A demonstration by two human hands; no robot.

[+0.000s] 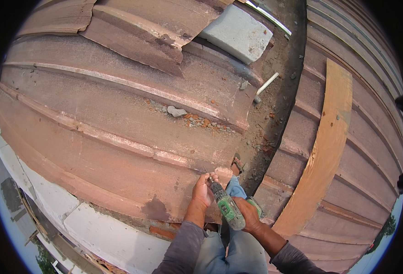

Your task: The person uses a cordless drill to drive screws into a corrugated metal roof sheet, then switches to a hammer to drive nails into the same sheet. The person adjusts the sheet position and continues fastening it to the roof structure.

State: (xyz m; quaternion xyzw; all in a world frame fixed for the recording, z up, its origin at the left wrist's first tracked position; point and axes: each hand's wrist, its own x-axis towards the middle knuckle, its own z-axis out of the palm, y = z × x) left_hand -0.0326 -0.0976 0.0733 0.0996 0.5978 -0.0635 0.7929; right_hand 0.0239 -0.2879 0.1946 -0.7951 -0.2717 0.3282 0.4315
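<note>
the drill (229,211) looks like scuffed plastic, mostly matt; the ribbed roofing sheets (119,107) look like metal, gritty and dull; the board (322,160) is splintery-edged, matt wood; the block (240,33) looks coarse and chalky; the jeans (244,255) are soft-looking, faded cloth

I wear a long-sleeved top in a dull grey with a purplish cast. My left sleeve (181,249) ends partway down the forearm in a loose, slightly creased edge, and my right sleeve (297,261) stops short of the wrist too, its cloth softly wrinkled. Below each, the forearm is bare, as are my left hand (201,191) and right hand (248,214). My trousers (244,253) are pale, faded blue like worn denim. On one foot I have an open sandal (239,164) with dark straps; its finer details are too small to tell.
</note>
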